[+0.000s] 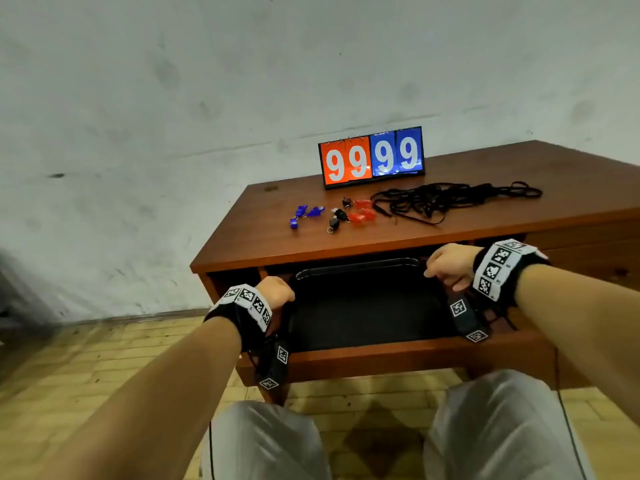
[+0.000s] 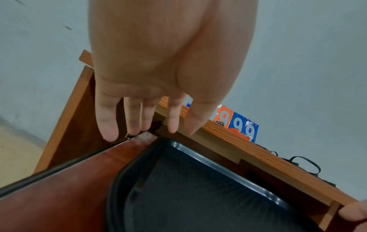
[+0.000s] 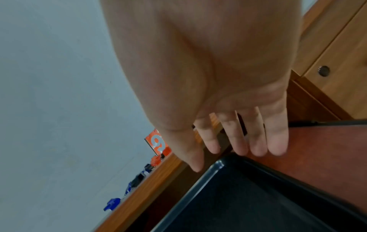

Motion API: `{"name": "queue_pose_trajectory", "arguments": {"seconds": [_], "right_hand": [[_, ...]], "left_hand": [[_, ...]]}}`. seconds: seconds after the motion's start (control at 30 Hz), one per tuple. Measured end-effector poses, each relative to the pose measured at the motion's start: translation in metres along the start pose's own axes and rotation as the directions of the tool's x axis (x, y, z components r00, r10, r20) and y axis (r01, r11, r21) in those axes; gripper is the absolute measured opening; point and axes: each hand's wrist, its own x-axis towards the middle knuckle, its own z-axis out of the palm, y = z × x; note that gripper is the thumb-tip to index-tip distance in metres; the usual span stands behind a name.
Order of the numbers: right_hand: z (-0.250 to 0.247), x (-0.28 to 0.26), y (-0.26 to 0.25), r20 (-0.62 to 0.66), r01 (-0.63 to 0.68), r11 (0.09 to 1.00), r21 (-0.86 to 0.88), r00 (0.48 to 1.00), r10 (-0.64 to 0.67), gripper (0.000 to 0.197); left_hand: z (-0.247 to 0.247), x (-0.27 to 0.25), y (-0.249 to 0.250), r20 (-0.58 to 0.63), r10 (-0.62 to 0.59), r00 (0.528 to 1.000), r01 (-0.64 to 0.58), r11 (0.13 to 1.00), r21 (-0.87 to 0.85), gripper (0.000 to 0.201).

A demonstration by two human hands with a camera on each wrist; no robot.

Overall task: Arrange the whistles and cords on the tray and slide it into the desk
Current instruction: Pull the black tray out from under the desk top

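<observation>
Both hands sit at the far corners of the black tray (image 1: 367, 306), which lies flat on the pulled-out shelf (image 1: 381, 355) under the desk (image 1: 450, 216), its long axis running side to side and its far rim (image 1: 356, 265) tucked just beneath the desktop's front edge; the left hand (image 1: 275, 292) is beside the tray's left far corner and the right hand (image 1: 450, 268) beside its right far corner; in the wrist views the fingers (image 2: 107, 125) of the left and the fingers (image 3: 278, 141) of the right hang straight and slack, tips close over the shelf and the tray rim, holding nothing, though whether they touch the rim I cannot tell; the tray carries nothing yet; the whistles (image 1: 332, 214), blue, black and red, lie scattered on the desktop up and beyond the tray, nearer the left hand, and the black cords (image 1: 446, 199) lie in a loose tangle further right, nearer the right hand, in front of the scoreboard (image 1: 372, 155); so, by my reading, each hand must rise over the desk edge and reach forward, or first draw the tray out toward the body.
</observation>
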Motion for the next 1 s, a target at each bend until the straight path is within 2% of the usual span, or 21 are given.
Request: {"name": "queue_pose_trajectory", "arguments": {"seconds": [0.07,0.17,0.23,0.27,0.37,0.43,0.5,0.63,0.8,1.0], "right_hand": [[0.005,0.0,0.002,-0.004,0.025,0.993,-0.113,1.0,-0.026,0.036],[0.014,0.003,0.007,0.003,-0.002,0.983,-0.184,1.0,0.002,0.043],[0.018,0.007,0.011,-0.002,-0.027,0.978,-0.209,1.0,0.027,0.044],[0.019,0.007,0.011,0.0,-0.04,0.976,-0.212,0.999,0.041,0.044],[0.021,0.012,0.012,-0.003,-0.023,0.981,-0.194,1.0,0.022,0.04],[0.021,0.015,0.011,0.0,-0.032,0.988,-0.149,0.999,0.032,0.036],[0.022,0.02,0.01,0.002,-0.031,0.989,-0.143,0.999,0.032,0.038],[0.024,0.017,0.001,0.02,-0.025,0.987,-0.157,0.999,0.029,0.046],[0.025,0.009,-0.002,0.062,-0.009,0.994,-0.108,0.998,0.016,0.057],[0.02,-0.006,-0.01,0.067,0.017,0.996,-0.086,0.998,-0.011,0.047]], "left_hand": [[0.003,0.002,-0.003,0.025,-0.025,0.999,0.024,0.999,0.025,0.026],[0.013,0.014,-0.012,0.038,-0.059,0.998,0.059,0.998,0.015,0.004],[0.021,0.022,-0.014,0.035,-0.07,0.997,0.07,0.998,0.0,0.023],[0.022,0.023,-0.014,0.024,-0.078,0.997,0.078,0.997,0.005,0.024],[0.025,0.03,-0.013,0.018,-0.079,0.997,0.078,0.997,0.025,0.006],[0.027,0.034,-0.014,0.029,-0.101,0.994,0.1,0.994,0.036,0.025],[0.027,0.037,-0.015,0.025,-0.125,0.992,0.125,0.992,0.012,0.032],[0.024,0.038,-0.014,-0.005,-0.187,0.982,0.186,0.982,-0.031,0.022],[0.016,0.041,-0.019,-0.02,-0.228,0.973,0.227,0.972,-0.054,0.037],[0.003,0.031,-0.021,-0.002,-0.214,0.977,0.214,0.977,0.014,0.041]]}}
